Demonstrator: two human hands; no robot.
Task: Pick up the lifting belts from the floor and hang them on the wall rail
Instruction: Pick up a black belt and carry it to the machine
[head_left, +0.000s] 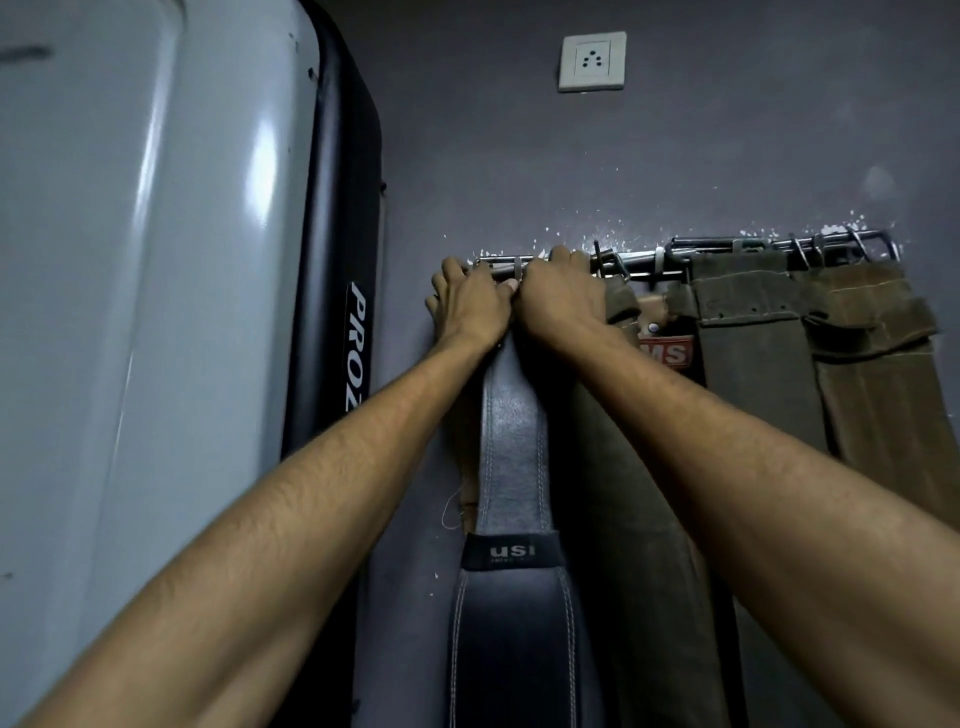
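A metal wall rail (644, 262) with hooks runs across the grey wall. A black leather lifting belt (511, 519) with a "USI" loop hangs straight down from the rail's left end. My left hand (470, 306) and my right hand (563, 296) are side by side at the top of this belt, both closed on its upper end right at the rail. The buckle end is hidden under my hands. Several brown suede belts (753, 364) hang from the rail to the right, one with a red label.
A large grey and black machine shroud (171, 291) fills the left side, close to the rail's left end. A white wall socket (592, 61) sits above the rail. The wall paint is chipped around the rail.
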